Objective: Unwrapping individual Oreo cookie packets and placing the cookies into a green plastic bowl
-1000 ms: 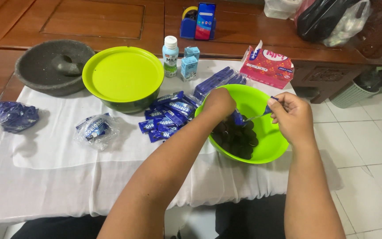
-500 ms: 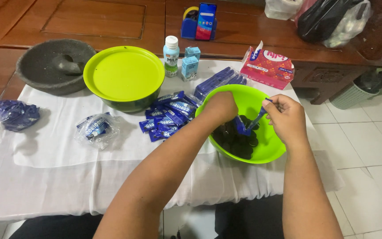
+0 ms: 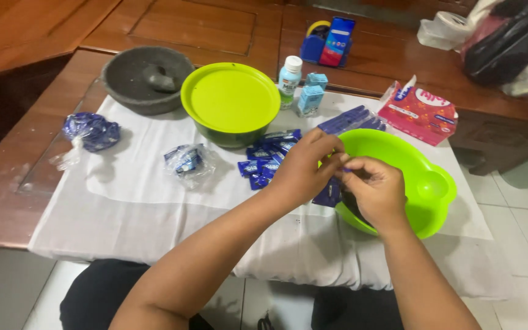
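1. Head view: left hand [image 3: 304, 168] and right hand [image 3: 375, 189] meet at the near-left rim of the bowl [image 3: 420, 183], fingers of both pinched on a small blue packet [image 3: 331, 190] between them.
2. Packet hangs downward, equally near both hands, above the tabletop [image 3: 154, 201].

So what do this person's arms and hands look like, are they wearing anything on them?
Both arms are bare from the bottom edge of the picture to the fingertips: no sleeves, gloves, watch or bracelet show. The left hand and the right hand carry no rings that I can make out. The forearms are broad and the fingers short and rounded. Dark clothing shows below, at the lap.
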